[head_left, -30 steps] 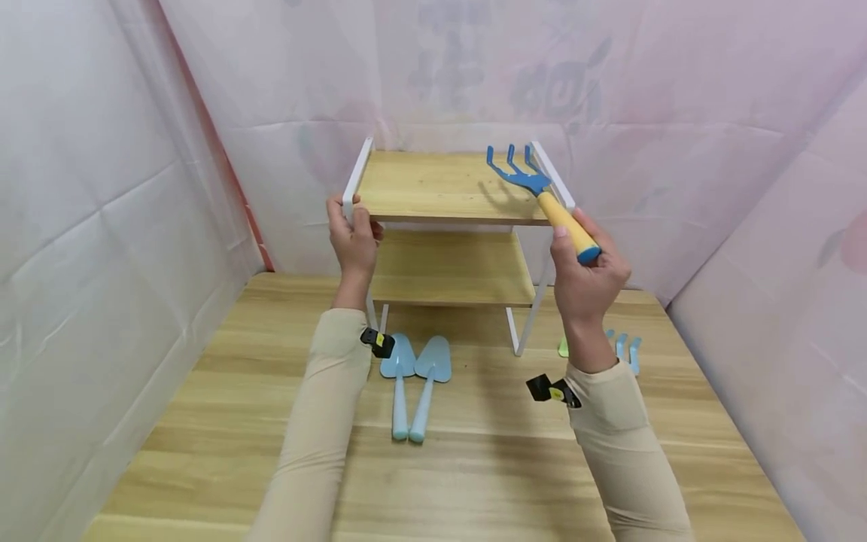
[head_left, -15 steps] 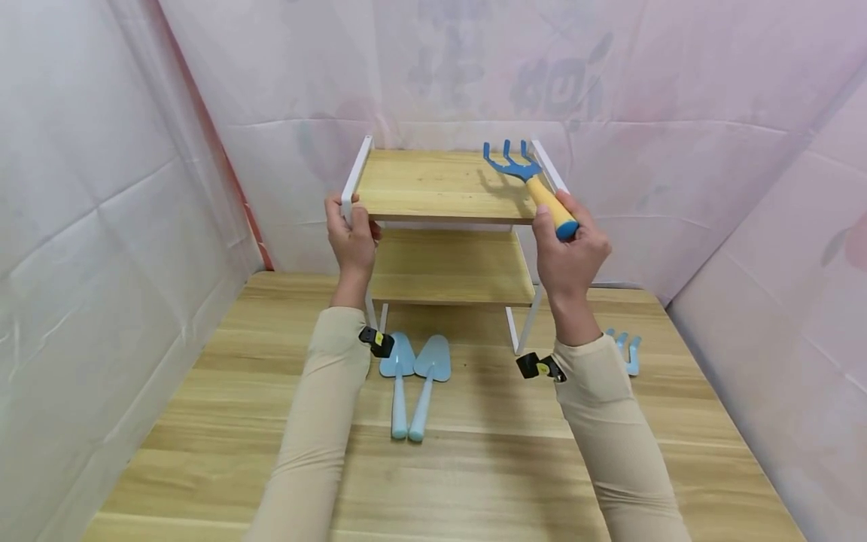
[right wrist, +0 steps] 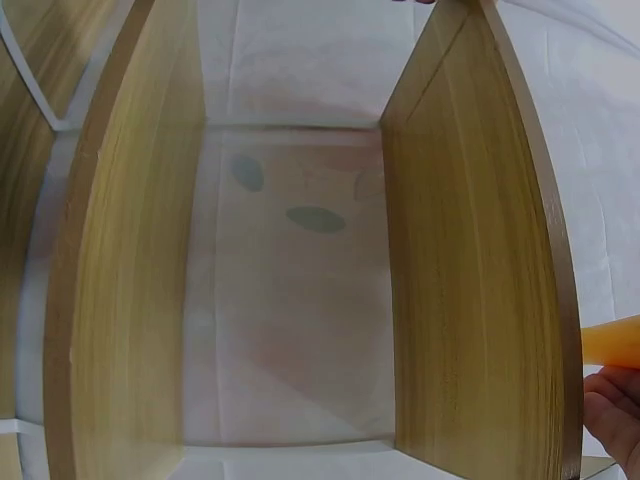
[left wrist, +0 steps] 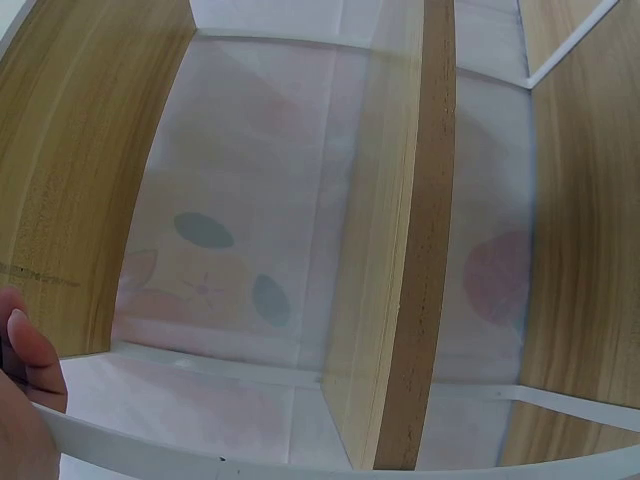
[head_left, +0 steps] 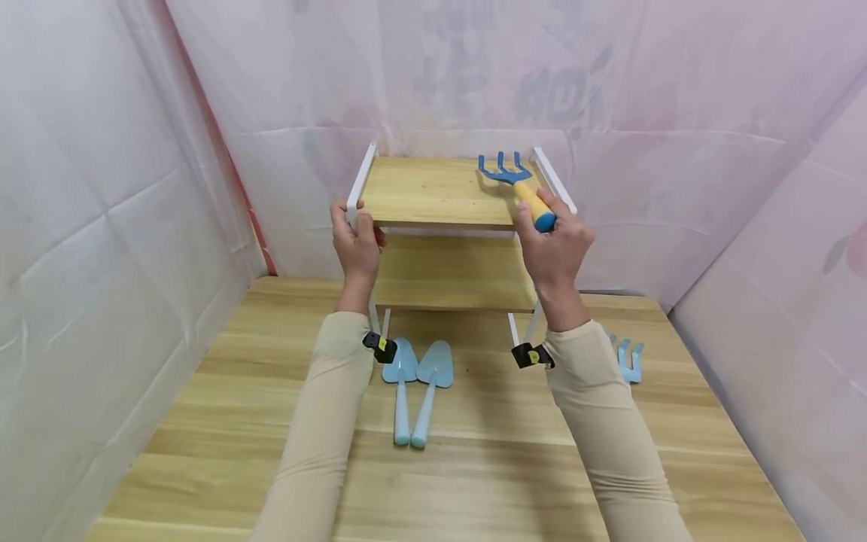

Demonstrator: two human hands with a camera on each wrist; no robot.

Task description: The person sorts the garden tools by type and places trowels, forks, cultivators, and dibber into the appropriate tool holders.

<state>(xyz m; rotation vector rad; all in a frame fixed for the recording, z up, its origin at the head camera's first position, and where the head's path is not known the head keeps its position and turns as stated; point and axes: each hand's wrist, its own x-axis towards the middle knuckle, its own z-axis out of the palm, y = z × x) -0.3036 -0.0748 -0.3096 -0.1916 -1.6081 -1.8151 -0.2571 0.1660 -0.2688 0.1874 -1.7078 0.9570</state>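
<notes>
In the head view my right hand (head_left: 557, 245) grips the yellow handle of a small hand rake (head_left: 531, 203). Its blue three-pronged head points away over the right part of the upper board (head_left: 433, 188) of a two-tier shelf. Part of the yellow handle (right wrist: 612, 342) and a few fingers (right wrist: 615, 410) show at the right wrist view's edge, beside that board. My left hand (head_left: 357, 241) holds the shelf's front left corner, thumb on the near side of the white metal frame (head_left: 361, 177). Only some of its fingertips (left wrist: 35, 350) appear in the left wrist view.
Two light blue trowels (head_left: 436, 365) lie side by side on the wooden table (head_left: 467, 482) in front of the shelf. A light blue rake (head_left: 634, 365) lies at the right, partly behind my right sleeve. Cloth walls (head_left: 677, 173) enclose the table's back and sides.
My right hand has carried the hand rake leftward and farther over the upper board, its prongs now lower. A green piece near the right wrist is now hidden. The left hand keeps its hold.
</notes>
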